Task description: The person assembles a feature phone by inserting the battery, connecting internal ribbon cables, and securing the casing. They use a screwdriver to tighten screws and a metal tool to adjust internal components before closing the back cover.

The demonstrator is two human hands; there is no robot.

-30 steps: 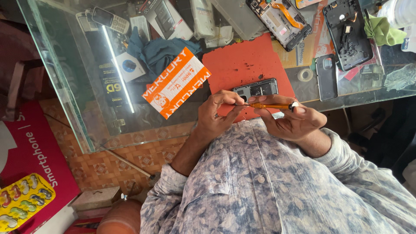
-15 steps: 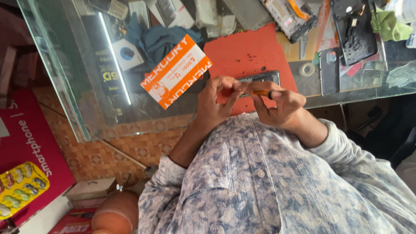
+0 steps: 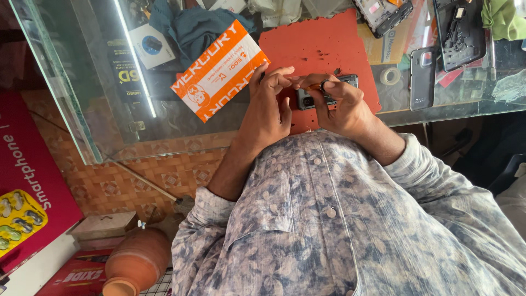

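My left hand and my right hand meet fingertip to fingertip over a dark phone that lies on a red mat on the glass tabletop. Between the fingers shows a sliver of an orange-handled tool; both hands pinch it, and most of it is hidden. There is a dark ring on a finger of my right hand. The right hand's fingers cover the middle of the phone. An orange and white packet lies just left of my left hand.
On the glass top lie a tape roll, a dark phone cover, an opened phone, a green cloth and a blue cloth. Below stand a clay pot and a red box.
The orange tool lay across the right hand's fingers a second ago. Both hands have closed in on it above the phone, so it is nearly hidden. The view has shifted closer.
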